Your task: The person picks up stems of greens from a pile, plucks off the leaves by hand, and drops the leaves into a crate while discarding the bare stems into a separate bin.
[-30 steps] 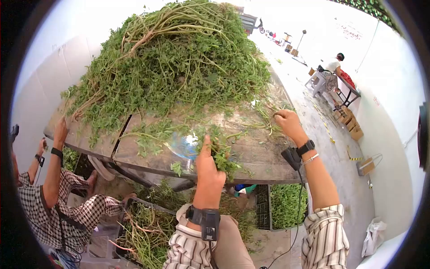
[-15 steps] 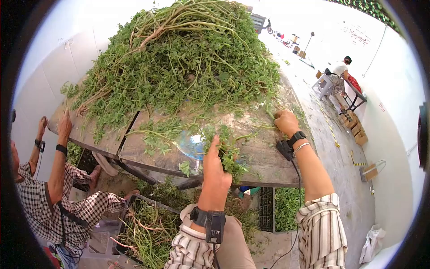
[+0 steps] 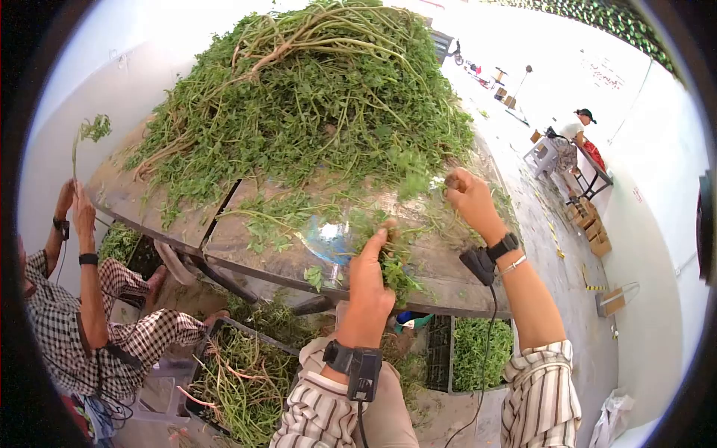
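While the left hand [image 3: 371, 278] stays closed around a small bunch of leafy sprigs [image 3: 393, 263] at the near edge of the wooden table [image 3: 441, 272], the right hand [image 3: 468, 196] has lifted a little off the boards since half a second ago and now sits clenched on a few thin green stems [image 3: 418, 175] pulled from the foot of the big heap of greens [image 3: 306, 97]; those stems are blurred. The heap covers the far and middle part of the table, and loose sprigs lie scattered between it and the near edge. The bunch in the left hand has barely shifted, its leaves hanging just over the table's near edge. At the table's left corner a co-worker in a checked shirt [image 3: 52, 313], whose hands rested on the table edge before, now holds a single sprig [image 3: 91, 131] raised above it. Below the table stand a crate of stalks [image 3: 243, 381] and a crate of picked leaves [image 3: 482, 347]
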Available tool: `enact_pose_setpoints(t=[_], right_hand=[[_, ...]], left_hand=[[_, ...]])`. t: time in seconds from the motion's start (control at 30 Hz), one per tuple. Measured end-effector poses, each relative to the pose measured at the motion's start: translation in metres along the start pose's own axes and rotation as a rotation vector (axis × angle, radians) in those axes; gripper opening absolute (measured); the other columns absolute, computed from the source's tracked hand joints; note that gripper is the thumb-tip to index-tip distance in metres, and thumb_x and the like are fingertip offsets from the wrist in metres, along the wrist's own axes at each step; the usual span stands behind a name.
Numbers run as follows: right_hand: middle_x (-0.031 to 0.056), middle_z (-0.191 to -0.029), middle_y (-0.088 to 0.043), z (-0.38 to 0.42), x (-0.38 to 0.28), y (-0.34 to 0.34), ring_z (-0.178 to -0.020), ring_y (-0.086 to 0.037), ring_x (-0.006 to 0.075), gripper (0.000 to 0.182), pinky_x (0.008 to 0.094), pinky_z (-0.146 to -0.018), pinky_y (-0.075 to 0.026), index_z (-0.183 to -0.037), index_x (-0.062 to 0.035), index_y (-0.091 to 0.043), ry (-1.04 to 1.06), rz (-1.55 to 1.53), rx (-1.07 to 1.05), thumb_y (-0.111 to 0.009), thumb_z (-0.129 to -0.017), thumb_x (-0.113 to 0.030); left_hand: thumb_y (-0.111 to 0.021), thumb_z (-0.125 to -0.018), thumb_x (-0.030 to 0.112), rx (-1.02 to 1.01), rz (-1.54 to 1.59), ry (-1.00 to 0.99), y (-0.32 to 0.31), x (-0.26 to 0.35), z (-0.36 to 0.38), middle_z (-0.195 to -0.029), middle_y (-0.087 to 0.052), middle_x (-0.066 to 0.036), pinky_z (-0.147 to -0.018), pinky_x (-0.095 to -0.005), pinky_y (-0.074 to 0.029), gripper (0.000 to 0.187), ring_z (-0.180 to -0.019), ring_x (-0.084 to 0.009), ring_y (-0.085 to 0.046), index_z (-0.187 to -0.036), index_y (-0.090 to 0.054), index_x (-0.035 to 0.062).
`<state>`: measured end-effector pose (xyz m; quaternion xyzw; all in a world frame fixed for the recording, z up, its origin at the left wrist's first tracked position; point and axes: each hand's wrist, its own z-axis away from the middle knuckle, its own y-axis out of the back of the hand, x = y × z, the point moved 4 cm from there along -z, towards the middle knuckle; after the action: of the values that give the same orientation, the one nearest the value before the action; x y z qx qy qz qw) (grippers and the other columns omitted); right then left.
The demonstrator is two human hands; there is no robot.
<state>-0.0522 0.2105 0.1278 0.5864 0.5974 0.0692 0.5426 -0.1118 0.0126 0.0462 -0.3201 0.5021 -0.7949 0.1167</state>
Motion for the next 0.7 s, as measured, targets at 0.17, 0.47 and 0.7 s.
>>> enact_pose_setpoints(t=[0.17,0.47,0.7], right_hand=[[0.0055,-0.072,-0.052,0.024,-0.04,-0.015,-0.064,-0.047,0.0133,0.019,0.0272,-0.059,-0.04,-0.092,-0.0015,-0.054,0.122,0.016,-0.097,-0.059,-0.075,-0.009],[0.0173,-0.08,-0.056,0.054,-0.069,-0.032,-0.07,-0.054,0.0329,0.021,0.0366,-0.064,-0.043,-0.095,-0.0014,-0.052,0.233,-0.043,-0.278,-0.055,-0.074,-0.002],[0.0152,-0.089,-0.057,0.047,-0.032,-0.021,-0.072,-0.054,0.0291,0.026,0.035,-0.065,-0.044,-0.101,-0.0006,-0.054,0.175,0.042,-0.183,-0.053,-0.075,-0.002]], left_hand=[[-0.061,-0.081,0.013,0.005,0.036,0.041,0.003,-0.007,-0.004,-0.082,-0.059,0.0,-0.06,-0.0275,-0.046,0.02,-0.07,-0.0116,-0.055,-0.098,-0.063,0.0041],[-0.063,-0.083,0.023,-0.005,-0.023,0.026,0.0,-0.007,-0.001,-0.074,-0.053,0.002,-0.052,-0.0265,-0.044,0.024,-0.062,-0.0107,-0.052,-0.102,-0.061,0.0081],[-0.059,-0.086,0.025,-0.054,0.022,-0.04,0.004,-0.002,-0.007,-0.077,-0.051,0.003,-0.056,-0.0261,-0.044,0.026,-0.063,-0.0099,-0.05,-0.108,-0.059,0.0096]])
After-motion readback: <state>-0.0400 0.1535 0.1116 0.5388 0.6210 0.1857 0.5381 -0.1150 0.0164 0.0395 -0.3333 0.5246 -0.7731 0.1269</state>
